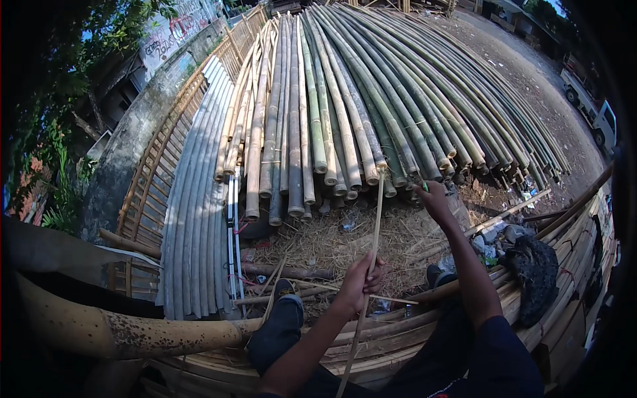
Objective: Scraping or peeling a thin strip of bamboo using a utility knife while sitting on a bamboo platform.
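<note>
My left hand [361, 284] is closed around a long, thin bamboo strip [377, 225]. The strip runs from the cut ends of the bamboo poles down past my legs to the lower edge. My right hand [434, 200] is raised further ahead, to the right of the strip's far end, and its fingers are closed. A small green bit [425, 186] shows at those fingers; the rest of what they hold cannot be made out. Just beyond both hands lies a wide stack of long bamboo poles [332, 99], green and tan, with their cut ends toward me.
Grey corrugated sheets [192, 219] lie at the left, beside a bamboo slat fence [149, 179]. A thick spotted bamboo pole [133, 335] crosses the lower left. Split bamboo [564, 265] is piled at right under a dark crumpled item [534, 278]. Straw [318, 242] covers the ground ahead.
</note>
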`<state>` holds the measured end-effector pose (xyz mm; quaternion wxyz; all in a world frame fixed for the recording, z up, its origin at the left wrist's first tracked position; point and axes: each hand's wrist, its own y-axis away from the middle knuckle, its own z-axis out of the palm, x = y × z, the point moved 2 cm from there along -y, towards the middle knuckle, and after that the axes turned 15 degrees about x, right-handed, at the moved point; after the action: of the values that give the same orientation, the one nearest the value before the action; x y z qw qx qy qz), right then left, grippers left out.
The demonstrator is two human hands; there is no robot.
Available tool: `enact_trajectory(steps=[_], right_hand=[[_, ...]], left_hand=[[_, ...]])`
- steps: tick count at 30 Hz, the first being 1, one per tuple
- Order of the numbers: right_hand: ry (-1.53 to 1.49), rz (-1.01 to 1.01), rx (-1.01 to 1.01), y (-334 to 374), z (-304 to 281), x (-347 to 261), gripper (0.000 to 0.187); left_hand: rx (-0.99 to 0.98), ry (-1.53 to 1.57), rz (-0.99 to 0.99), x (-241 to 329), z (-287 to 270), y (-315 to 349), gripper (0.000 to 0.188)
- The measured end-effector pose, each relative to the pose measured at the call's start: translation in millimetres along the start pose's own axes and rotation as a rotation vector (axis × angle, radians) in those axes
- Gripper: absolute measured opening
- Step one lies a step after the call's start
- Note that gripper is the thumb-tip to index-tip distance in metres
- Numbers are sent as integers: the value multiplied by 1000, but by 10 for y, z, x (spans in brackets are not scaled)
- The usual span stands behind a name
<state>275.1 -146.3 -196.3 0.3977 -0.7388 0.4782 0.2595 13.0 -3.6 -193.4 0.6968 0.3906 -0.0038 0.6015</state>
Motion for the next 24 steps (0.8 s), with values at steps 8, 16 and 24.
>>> enact_trajectory(steps=[8, 16, 24], right_hand=[[308, -463, -96, 380, 290, -606, 16], [-340, 609, 37, -190, -587, 686, 37], [-164, 260, -202, 77, -237, -397, 36]], left_hand=[[168, -321, 136, -294, 133, 110, 28], [6, -400, -48, -694, 119, 91, 25], [58, -387, 0, -546, 187, -29, 23]])
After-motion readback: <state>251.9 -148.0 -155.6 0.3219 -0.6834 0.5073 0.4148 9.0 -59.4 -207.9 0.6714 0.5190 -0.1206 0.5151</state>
